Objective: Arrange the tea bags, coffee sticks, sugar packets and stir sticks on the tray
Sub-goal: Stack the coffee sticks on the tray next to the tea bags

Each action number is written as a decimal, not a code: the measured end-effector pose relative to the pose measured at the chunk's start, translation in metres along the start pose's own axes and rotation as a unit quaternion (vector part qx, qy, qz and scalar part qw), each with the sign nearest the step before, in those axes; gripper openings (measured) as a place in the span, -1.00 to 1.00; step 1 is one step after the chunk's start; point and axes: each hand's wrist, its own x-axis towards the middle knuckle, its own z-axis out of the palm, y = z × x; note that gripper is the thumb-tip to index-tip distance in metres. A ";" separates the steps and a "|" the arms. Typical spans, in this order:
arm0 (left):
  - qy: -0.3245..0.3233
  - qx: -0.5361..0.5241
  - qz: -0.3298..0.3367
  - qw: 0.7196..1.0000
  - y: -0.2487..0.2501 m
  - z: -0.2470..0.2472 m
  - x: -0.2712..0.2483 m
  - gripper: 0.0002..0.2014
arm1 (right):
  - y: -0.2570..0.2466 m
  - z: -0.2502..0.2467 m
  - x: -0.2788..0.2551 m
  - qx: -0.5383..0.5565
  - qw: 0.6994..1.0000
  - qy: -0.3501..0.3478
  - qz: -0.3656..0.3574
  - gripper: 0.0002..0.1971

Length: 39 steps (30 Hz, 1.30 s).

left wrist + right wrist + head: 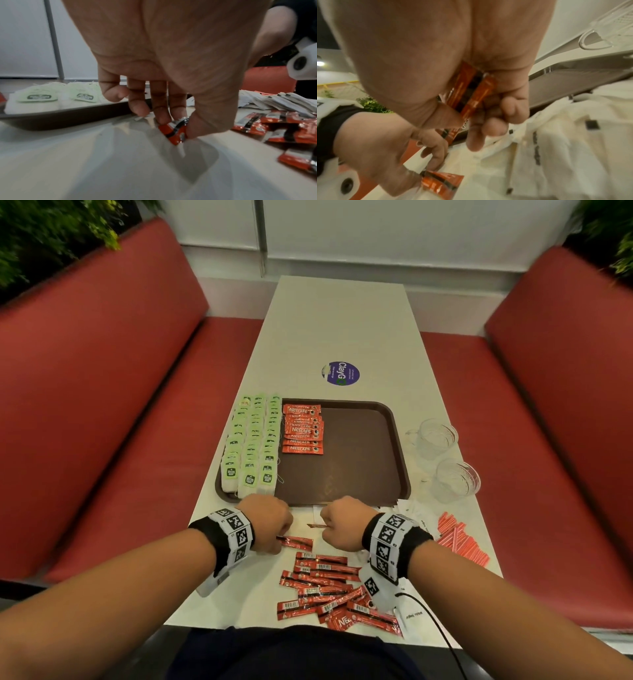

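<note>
A brown tray (363,467) lies mid-table with three rows of green tea bags (251,445) along its left side and a column of red coffee sticks (302,429) beside them. My left hand (270,523) pinches one coffee stick (175,132) between thumb and fingers just above the table, in front of the tray's near edge. My right hand (342,523) grips a bundle of coffee sticks (471,94) in its curled fingers. Loose coffee sticks (329,587) lie between my wrists. White sugar packets (556,142) and red stir sticks (459,539) lie at the right.
Two clear glass cups (442,453) stand right of the tray. A round purple sticker (340,373) marks the table beyond it. Red bench seats (120,422) flank the narrow white table (342,320). A black cable (435,625) runs from my right wrist band.
</note>
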 end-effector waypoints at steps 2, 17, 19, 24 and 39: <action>0.002 -0.014 0.005 1.000 -0.001 0.001 0.000 -0.78 | 0.002 -0.003 0.004 0.028 1.000 0.010 0.005 -0.77; 0.279 -0.101 0.014 0.955 -0.019 -0.014 -0.004 -0.77 | 0.017 -0.015 0.026 0.204 0.977 0.063 0.006 -0.54; 0.305 -0.098 0.017 0.947 -0.018 -0.016 -0.003 -0.74 | 0.018 -0.017 0.028 0.233 0.971 0.060 -0.004 -0.60; 0.309 -0.154 0.007 0.938 -0.019 -0.017 0.004 -0.78 | 0.022 -0.021 0.035 0.224 0.971 0.086 -0.011 -0.81; 0.232 -0.159 -0.103 0.954 -0.053 -0.027 0.053 -0.74 | 0.040 -0.028 0.045 0.251 0.953 0.161 0.060 -0.86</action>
